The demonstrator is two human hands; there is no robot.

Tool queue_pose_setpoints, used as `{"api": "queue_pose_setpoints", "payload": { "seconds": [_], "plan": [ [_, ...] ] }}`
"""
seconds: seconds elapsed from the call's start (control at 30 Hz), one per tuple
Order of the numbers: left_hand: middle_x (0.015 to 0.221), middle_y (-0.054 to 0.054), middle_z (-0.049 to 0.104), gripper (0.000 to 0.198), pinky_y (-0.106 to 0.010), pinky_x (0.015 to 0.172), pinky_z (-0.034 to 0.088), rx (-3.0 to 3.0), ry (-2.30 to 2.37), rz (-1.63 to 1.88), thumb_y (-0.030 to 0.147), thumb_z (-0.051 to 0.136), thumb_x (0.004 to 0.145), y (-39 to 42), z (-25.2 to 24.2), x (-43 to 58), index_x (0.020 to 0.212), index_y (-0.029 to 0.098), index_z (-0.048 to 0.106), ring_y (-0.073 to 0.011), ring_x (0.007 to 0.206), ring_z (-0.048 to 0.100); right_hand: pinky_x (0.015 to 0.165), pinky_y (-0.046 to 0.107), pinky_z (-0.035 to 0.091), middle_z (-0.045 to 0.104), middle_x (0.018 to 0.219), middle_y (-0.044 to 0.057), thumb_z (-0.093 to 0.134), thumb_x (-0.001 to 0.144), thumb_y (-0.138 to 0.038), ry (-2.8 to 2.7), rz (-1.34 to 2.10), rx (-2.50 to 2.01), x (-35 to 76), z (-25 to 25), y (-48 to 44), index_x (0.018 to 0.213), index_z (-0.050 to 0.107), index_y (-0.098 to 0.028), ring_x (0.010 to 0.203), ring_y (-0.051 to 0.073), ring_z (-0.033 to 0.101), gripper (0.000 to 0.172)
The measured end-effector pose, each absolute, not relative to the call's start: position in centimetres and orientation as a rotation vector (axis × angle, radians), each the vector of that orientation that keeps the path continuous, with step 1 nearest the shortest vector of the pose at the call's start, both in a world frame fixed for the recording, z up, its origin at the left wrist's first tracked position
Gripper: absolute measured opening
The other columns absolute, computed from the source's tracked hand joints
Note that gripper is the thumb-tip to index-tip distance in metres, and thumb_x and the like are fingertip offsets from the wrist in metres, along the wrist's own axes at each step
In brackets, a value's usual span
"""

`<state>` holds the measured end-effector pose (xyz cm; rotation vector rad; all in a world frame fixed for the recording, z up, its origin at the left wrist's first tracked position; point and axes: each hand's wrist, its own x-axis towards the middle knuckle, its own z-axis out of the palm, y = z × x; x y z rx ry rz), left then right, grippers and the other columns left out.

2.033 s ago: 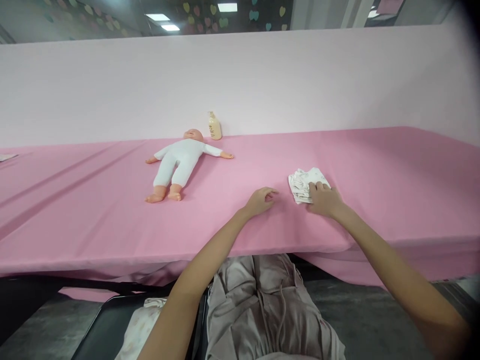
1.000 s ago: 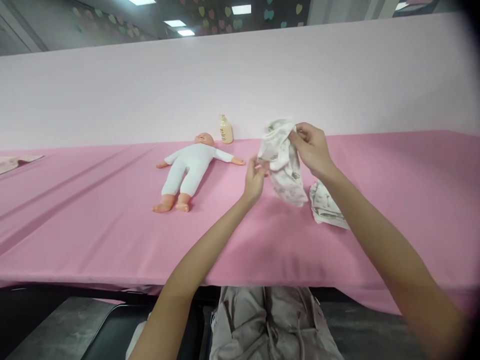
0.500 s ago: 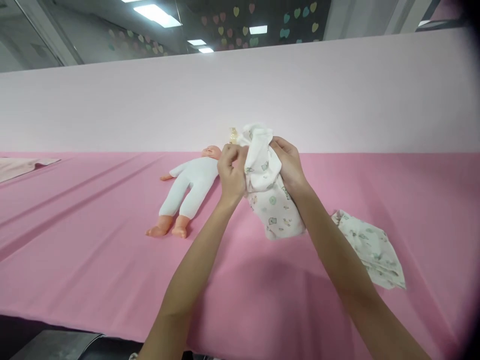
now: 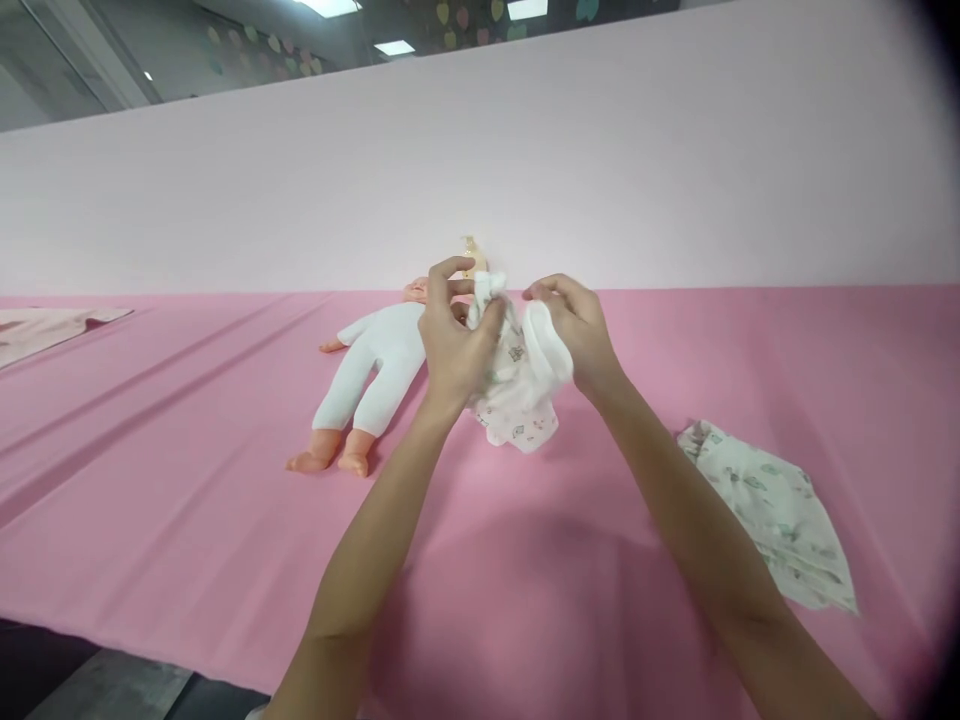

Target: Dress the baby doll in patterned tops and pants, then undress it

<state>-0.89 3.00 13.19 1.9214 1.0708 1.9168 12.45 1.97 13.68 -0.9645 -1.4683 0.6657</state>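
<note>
Doll [image 4: 367, 372] on table [image 4: 150, 480], left; bottle [image 4: 472, 256] behind; folded cloth [image 4: 772, 512] right

- The left hand [image 4: 450, 345] and the right hand [image 4: 574, 330] are raised above the pink table [image 4: 187, 480], just beside each other, both gripping a small printed garment [image 4: 517, 395] bunched between them.
- The garment's lower part hangs free below the fingers, clear of the tablecloth.
- A baby doll [image 4: 367, 375] in a white suit lies on its back at ten o'clock from the hands, its head partly hidden behind the left hand.
- A cream bottle [image 4: 472, 255] stands against the pale backdrop at twelve o'clock, mostly hidden by the fingers.
- A second printed cloth [image 4: 772, 510] lies flat on the table at four o'clock, well apart from the hands.
</note>
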Motion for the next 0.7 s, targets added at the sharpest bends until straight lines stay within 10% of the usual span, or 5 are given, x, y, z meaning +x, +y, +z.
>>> {"api": "queue_pose_setpoints", "payload": {
  "seconds": [0.27, 0.5, 0.7],
  "plan": [
    [0.095, -0.001, 0.063, 0.019, -0.025, 0.062, 0.049, 2.007, 1.183, 1.963, 0.022, 0.060, 0.081, 2.9, 13.6, -1.9, 0.099, 0.027, 0.058, -0.0147, 0.082, 0.061, 0.059, 0.028, 0.043, 0.059, 0.087, 0.001, 0.068, 0.074, -0.040, -1.921, 0.615, -1.066, 11.7, 14.8, -1.5, 0.114, 0.052, -0.025, 0.074, 0.017, 0.057, 0.045],
    [0.077, 0.002, 0.061, 0.012, -0.023, 0.058, 0.048, 1.914, 1.076, 1.729, 0.028, 0.066, 0.078, 2.0, 14.7, -1.7, 0.085, 0.023, 0.058, -0.0125, 0.072, 0.062, 0.072, 0.032, 0.044, 0.057, 0.086, 0.002, 0.065, 0.076, -0.030, -1.833, 0.342, -1.118, 11.8, 14.0, -0.4, 0.083, 0.056, -0.020, 0.082, 0.018, 0.054, 0.015],
    [0.070, 0.000, 0.062, 0.012, -0.026, 0.058, 0.050, 1.844, 0.897, 1.500, 0.030, 0.065, 0.079, 0.9, 15.5, -1.5, 0.087, 0.022, 0.063, -0.0142, 0.067, 0.063, 0.068, 0.030, 0.044, 0.056, 0.081, 0.002, 0.059, 0.084, -0.038, -1.696, 0.558, -1.034, 12.5, 14.7, -1.0, 0.073, 0.052, -0.020, 0.078, 0.016, 0.054, 0.022]
  ]
}}
